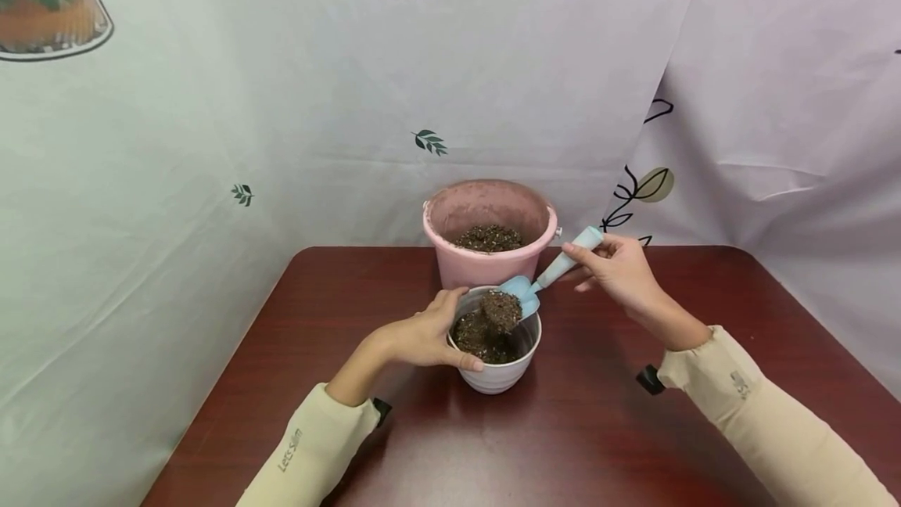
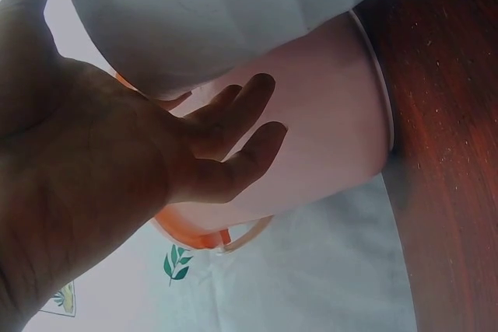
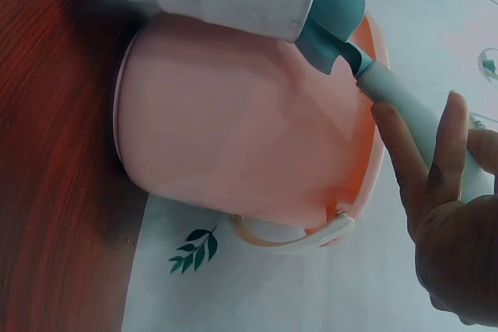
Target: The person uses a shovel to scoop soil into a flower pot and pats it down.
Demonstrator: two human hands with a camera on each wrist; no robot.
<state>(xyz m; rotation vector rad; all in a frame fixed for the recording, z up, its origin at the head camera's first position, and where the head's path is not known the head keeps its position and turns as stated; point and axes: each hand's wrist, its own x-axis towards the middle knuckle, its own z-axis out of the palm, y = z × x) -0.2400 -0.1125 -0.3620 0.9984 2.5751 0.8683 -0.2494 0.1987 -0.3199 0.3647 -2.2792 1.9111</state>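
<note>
My left hand (image 1: 425,335) steadies a white flower pot (image 1: 496,378), thumb along the near rim and fingers on its left side. Dark soil (image 1: 473,339) partly fills the pot. With my right hand (image 1: 622,276) I grip the pale blue handle of a small garden trowel (image 1: 563,263). Its blade tilts down over the pot's right rim, and a clump of soil (image 1: 502,311) sits on it above the pot's opening. In the right wrist view, the trowel's neck (image 3: 354,58) shows near the rim, with fingers along the handle.
A pink bucket (image 1: 468,268) with more soil (image 1: 490,239) stands directly behind the pot, its pale carrying handle (image 3: 296,245) hanging at one side. Both stand on a dark red wooden table (image 1: 338,311). A white cloth backdrop (image 1: 317,100) with leaf prints hangs behind.
</note>
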